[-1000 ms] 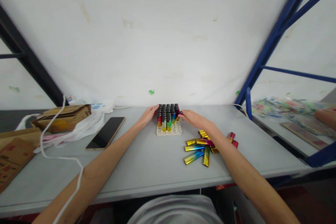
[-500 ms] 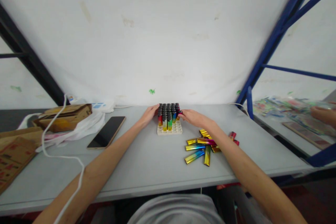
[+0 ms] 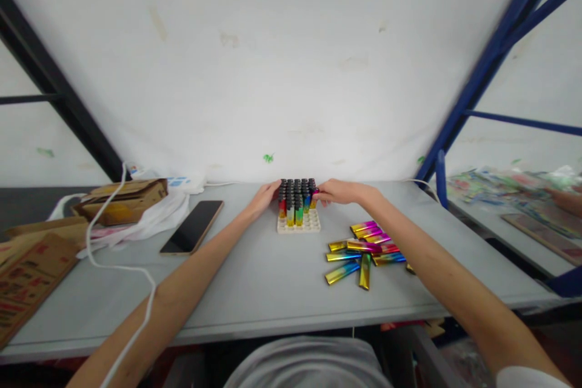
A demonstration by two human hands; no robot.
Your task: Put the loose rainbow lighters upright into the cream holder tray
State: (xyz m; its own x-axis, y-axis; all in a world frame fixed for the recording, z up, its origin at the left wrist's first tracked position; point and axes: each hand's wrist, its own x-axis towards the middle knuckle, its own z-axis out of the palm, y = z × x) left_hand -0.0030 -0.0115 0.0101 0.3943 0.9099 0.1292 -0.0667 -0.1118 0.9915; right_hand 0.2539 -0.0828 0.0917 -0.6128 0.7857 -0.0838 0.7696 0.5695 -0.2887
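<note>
The white tray (image 3: 299, 230) looks mostly filled to me: black-topped pieces (image 3: 290, 215) (lighters, by the look of them) stand packed upright, with front and right-hand cells bare. A loose pile of shiny pieces (image 3: 364, 247) lies outside it. The right hand (image 3: 335, 191) pinches a magenta piece (image 3: 315, 192) at the tray's right side; the left hand (image 3: 266, 196) is at its left, grip unclear.

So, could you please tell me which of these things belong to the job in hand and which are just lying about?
In use, it seems:
- white rack
- upright black-topped pieces in it, between left hand and right hand
- probably the loose shiny pieces

Apparently just lying about:
- phone
- cardboard boxes
- white bag
- cable
</note>
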